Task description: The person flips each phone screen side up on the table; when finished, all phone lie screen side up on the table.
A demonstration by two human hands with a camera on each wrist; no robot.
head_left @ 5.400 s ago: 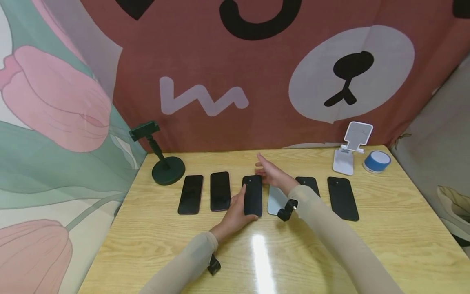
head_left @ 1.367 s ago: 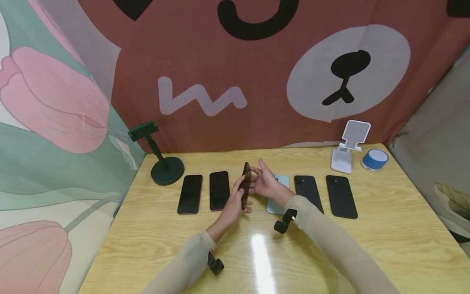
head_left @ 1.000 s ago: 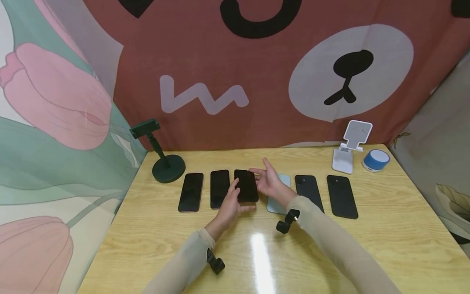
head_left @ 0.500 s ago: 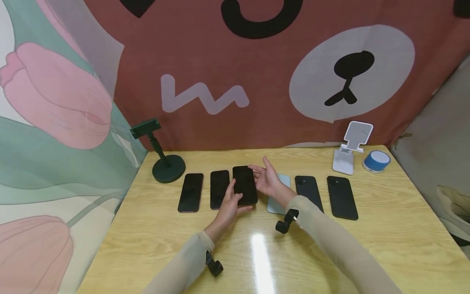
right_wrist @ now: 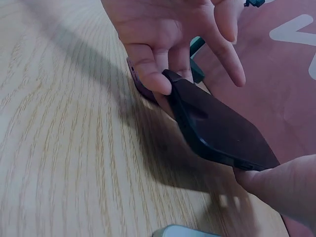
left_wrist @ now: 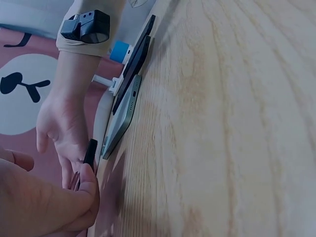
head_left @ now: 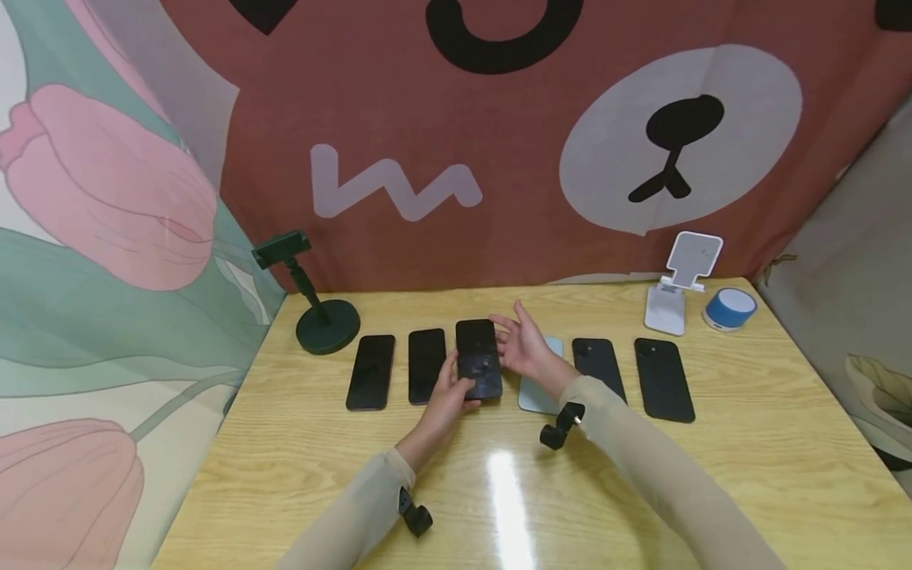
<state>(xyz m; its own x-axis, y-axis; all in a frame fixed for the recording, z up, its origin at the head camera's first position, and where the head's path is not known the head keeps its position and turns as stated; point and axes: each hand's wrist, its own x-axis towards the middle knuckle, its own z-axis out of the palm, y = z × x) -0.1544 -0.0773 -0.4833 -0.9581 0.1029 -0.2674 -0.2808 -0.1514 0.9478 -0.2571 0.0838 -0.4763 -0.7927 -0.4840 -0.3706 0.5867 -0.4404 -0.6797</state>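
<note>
A black smartphone [head_left: 478, 348] is held just off the table, screen up and slightly tilted. My left hand [head_left: 443, 405] pinches its lower left corner, thumb on the glass; the left wrist view shows the phone [left_wrist: 90, 152] nearly edge-on. Beside its right edge is my right hand [head_left: 529, 348], with fingers spread and thumb raised. Fingertips meet the edge of the phone [right_wrist: 227, 126] in the right wrist view. Two dark phones lie screen up to the left, the nearer one [head_left: 426, 364] close to my left hand. Partly covered by my right forearm is a light blue phone [head_left: 536, 396].
Another dark phone [head_left: 370, 372] ends the row on the left. Two black phones lie back up on the right, one [head_left: 598, 366] and a farther one [head_left: 664, 380]. Behind stand a green phone stand [head_left: 326, 326], a white phone stand [head_left: 666, 310] and a blue-white cylinder [head_left: 730, 309].
The phone lay back up with its camera showing, then stood on edge between both hands. It has been turned over to screen up, and in the last second its near end tilted slightly.
</note>
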